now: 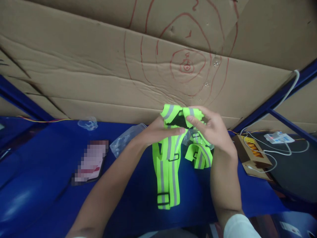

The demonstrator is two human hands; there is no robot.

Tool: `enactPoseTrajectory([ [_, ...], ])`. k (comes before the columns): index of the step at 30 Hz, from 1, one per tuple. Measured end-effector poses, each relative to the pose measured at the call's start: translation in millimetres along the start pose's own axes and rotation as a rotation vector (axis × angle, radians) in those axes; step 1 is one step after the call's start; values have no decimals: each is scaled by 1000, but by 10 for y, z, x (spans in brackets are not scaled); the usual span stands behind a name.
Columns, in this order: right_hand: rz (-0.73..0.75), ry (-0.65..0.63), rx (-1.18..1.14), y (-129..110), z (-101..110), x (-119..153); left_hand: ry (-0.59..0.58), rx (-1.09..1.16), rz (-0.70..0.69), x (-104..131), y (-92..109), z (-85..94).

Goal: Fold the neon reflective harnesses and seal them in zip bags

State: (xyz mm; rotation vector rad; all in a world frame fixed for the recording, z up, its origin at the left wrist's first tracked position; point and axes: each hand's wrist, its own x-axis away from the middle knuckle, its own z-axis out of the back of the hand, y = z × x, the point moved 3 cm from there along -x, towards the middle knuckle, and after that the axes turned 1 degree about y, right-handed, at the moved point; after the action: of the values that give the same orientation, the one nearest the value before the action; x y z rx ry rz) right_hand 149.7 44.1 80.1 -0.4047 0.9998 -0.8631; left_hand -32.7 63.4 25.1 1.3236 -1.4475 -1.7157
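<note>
A neon yellow-green reflective strap harness (169, 148) with grey stripes and black buckles hangs between my hands above the blue tabletop. My left hand (160, 130) is closed on its upper left part, thumb pointing right across the straps. On the right side, my right hand (209, 127) pinches a folded upper end of the same harness, thumb in front. A dark gap shows between the folded bands. Just below my right hand lies a second bundle of reflective strap (200, 155), partly among clear plastic. Most of my left fingers are hidden behind the straps.
On the blue table (44, 148) lie a phone (90, 162), a clear plastic bag (126, 137) and a crumpled wrapper (88, 123). An open cardboard box (252, 155) and white cables (284, 152) are at right. Behind stands a cardboard wall (99, 72) with red rings.
</note>
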Motion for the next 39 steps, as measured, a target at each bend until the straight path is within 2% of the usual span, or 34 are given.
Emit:
enactPoseTrajectory([
  [3, -48, 96, -232, 97, 3, -23, -83, -108, 45, -15, -94, 70],
  [5, -40, 113, -279, 128, -12, -35, -131, -34, 128, -9, -186, 65],
  [8, 61, 210, -114, 110, -10, -41, -201, 175, 259, 7, -290, -25],
  [10, 194, 274, 68, 72, -23, -36, -165, 276, 314, 6, -297, -67],
  [13, 426, 210, 323, 38, -134, -36, -81, 361, 291, -5, -208, -48],
  [15, 494, 135, 408, 64, -214, -51, -45, 395, 211, -13, -129, 14],
  [17, 467, 33, 399, 127, -265, -81, 19, 382, 162, -24, -106, 108],
  [20, 340, -242, 253, 262, -303, -116, 175, 285, 200, -45, -192, 265],
  [22, 241, -317, 105, 343, -284, -132, 229, 245, 230, -53, -257, 325],
  [27, 2, -205, -105, 442, -269, -182, 97, 188, 262, -35, -251, 244],
  [29, -56, -182, -165, 429, -299, -190, 94, 241, 268, -33, -241, 188],
  [32, -78, -29, -245, 400, -290, -195, 88, 399, 340, -43, -303, 81],
  [35, -43, 107, -263, 411, -268, -195, -37, 471, 404, -41, -382, -83],
  [39, -61, 148, -238, 486, -286, -205, -137, 412, 323, -30, -395, -214],
])
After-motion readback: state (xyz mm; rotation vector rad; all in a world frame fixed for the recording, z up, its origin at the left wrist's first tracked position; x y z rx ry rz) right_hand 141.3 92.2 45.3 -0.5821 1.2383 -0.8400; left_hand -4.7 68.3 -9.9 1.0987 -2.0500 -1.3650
